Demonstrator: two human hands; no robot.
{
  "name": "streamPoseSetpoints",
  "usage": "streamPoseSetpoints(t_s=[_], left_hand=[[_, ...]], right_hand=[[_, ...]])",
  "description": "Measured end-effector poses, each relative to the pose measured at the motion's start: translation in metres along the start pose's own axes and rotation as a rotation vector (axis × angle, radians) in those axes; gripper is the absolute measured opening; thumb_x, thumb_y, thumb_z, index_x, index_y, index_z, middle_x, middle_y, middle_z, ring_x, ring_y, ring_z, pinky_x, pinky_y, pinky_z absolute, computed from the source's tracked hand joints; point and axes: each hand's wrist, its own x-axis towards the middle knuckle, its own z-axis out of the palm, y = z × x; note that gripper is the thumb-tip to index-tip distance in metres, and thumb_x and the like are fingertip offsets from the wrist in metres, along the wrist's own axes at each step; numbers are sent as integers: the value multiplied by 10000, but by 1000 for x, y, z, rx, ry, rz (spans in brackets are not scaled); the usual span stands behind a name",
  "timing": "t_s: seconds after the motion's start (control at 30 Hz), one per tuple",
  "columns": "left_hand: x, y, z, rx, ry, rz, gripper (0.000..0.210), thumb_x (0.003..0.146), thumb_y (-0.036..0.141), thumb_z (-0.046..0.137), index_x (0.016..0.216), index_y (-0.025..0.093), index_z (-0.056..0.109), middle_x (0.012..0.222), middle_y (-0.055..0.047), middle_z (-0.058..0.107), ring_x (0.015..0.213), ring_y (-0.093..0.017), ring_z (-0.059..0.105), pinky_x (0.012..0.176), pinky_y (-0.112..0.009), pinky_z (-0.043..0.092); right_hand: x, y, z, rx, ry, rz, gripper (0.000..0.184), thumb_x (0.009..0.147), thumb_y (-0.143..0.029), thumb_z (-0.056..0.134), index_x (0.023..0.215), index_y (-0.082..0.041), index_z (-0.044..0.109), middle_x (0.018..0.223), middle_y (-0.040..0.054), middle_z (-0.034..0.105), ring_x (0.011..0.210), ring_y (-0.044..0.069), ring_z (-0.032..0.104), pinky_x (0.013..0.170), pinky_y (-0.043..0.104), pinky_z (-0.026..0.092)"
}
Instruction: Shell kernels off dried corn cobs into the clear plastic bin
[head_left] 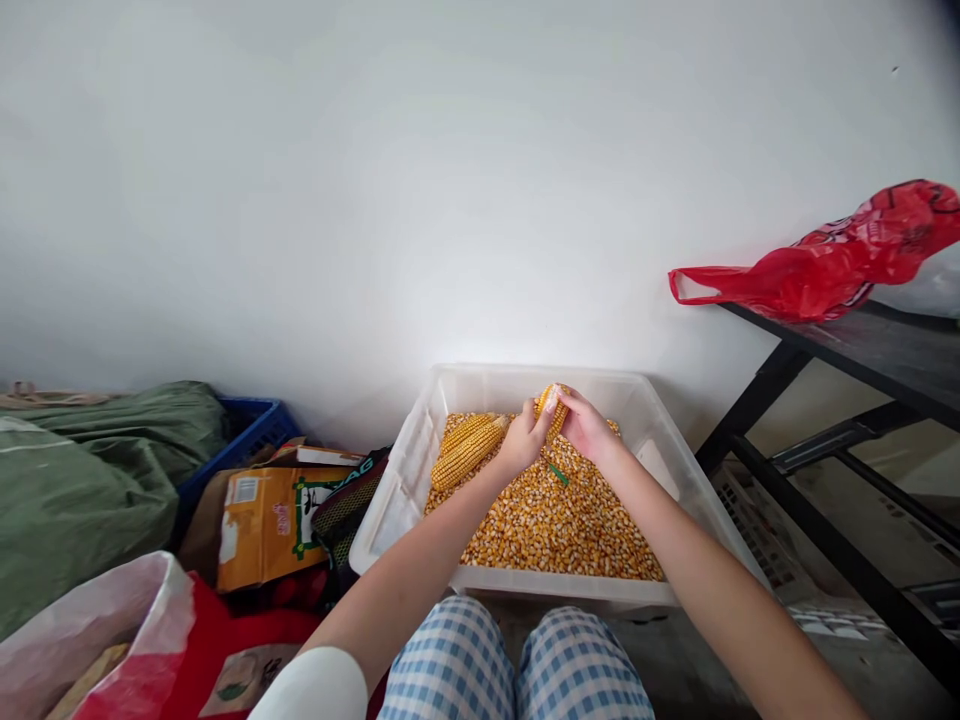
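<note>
Both my hands hold one yellow corn cob (553, 412) above a translucent plastic bin (405, 470). My left hand (525, 437) wraps its left side, with the thumb near the cob's upper end. On the other side my right hand (587, 425) grips it, fingers curled against the kernels. Loose corn kernels (555, 530) fill the bin's bottom. Whole corn cobs (466, 452) lie on the kernels at the left, beside my left hand. A small green object (559, 474) rests on the kernels below my hands; its kind is unclear.
A red plastic bag (840, 260) sits on a black-framed table (900, 350) at the right. To the left are an orange cardboard box (262, 525), a blue crate (255, 430), green cloth (105, 480) and a red-and-white sack (165, 640). A white wall (450, 180) stands behind the bin.
</note>
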Motion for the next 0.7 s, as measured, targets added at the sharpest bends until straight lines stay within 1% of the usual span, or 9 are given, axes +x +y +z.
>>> streamPoseSetpoints(t_s=[0.1, 0.2, 0.37, 0.4, 0.43, 0.5, 0.57, 0.63, 0.7], left_hand=[[-3, 3, 0, 47, 3, 43, 403, 875, 549, 317, 998, 194, 462, 839, -62, 637, 801, -203, 614, 738, -308, 441], [-6, 7, -1, 84, -16, 68, 409, 877, 539, 328, 1057, 191, 446, 816, -63, 643, 783, -208, 620, 728, -312, 442], [-6, 10, -1, 60, -48, 79, 442, 839, 539, 424, 1099, 181, 446, 888, -75, 653, 800, -211, 621, 730, -317, 451], [-5, 11, 0, 40, -48, 76, 453, 837, 537, 431, 1116, 180, 443, 908, -77, 652, 811, -209, 620, 736, -318, 454], [-4, 11, 0, 19, -43, 71, 462, 837, 534, 431, 1133, 180, 438, 929, -79, 651, 823, -206, 619, 742, -318, 457], [-2, 12, -1, -4, -34, 65, 476, 839, 530, 431, 1164, 182, 431, 964, -81, 647, 850, -201, 616, 760, -317, 459], [-1, 12, -3, 10, -34, 67, 504, 829, 535, 447, 1188, 183, 423, 977, -81, 645, 857, -201, 616, 766, -316, 460], [-1, 11, -6, 55, -42, 70, 555, 810, 552, 468, 1216, 179, 406, 969, -84, 644, 842, -209, 619, 747, -317, 463], [-1, 10, -7, 123, -66, 69, 601, 792, 567, 485, 1238, 175, 390, 940, -85, 646, 815, -219, 622, 721, -320, 464]], right_hand=[[-1, 1, 2, -32, 35, -50, 252, 610, -244, 724, 816, -187, 589, 781, -24, 619, 730, 100, 576, 688, 208, 458], [1, 3, 3, -63, 65, -100, 326, 583, -253, 750, 848, -184, 572, 784, -21, 618, 721, 103, 581, 680, 214, 458], [1, 5, 6, -143, 225, -136, 403, 556, -285, 781, 860, -206, 529, 749, -38, 605, 669, 95, 571, 596, 197, 440], [1, 2, 6, -145, 220, -133, 395, 572, -315, 773, 863, -213, 526, 752, -38, 607, 671, 100, 575, 595, 202, 445], [1, 0, 5, -134, 185, -112, 379, 598, -358, 754, 868, -217, 530, 762, -33, 612, 687, 110, 584, 607, 214, 457], [0, -7, 3, -84, 68, -28, 353, 654, -440, 695, 885, -216, 551, 808, -8, 631, 750, 139, 606, 663, 256, 486], [0, -12, 1, -45, -2, 26, 338, 671, -441, 672, 899, -208, 580, 868, 14, 646, 816, 157, 614, 719, 280, 496], [0, -14, -1, -57, -1, 4, 319, 656, -385, 695, 898, -199, 600, 886, 19, 651, 819, 149, 613, 724, 266, 493], [0, -13, -2, -92, 22, -36, 309, 635, -348, 721, 873, -189, 605, 851, 13, 651, 765, 132, 607, 681, 242, 484]])
